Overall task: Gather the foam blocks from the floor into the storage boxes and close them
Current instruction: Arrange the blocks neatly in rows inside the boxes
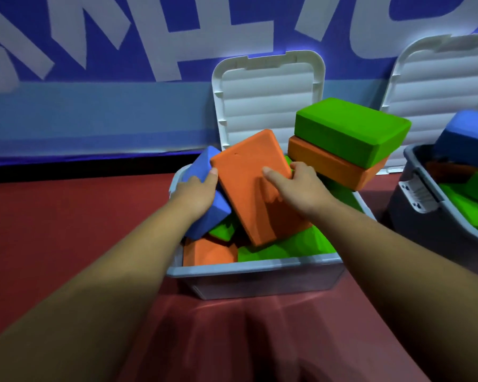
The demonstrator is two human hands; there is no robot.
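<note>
Our left hand [196,194] curls round a blue block [215,211] at nine o'clock in the box [246,267]. Our right hand [304,188] pinches the tilted orange block [246,194] at its centre.

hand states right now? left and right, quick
Left hand: grips the blue block.
Right hand: holds the tilted orange block, thumb on top, fingers round its right edge.
</note>
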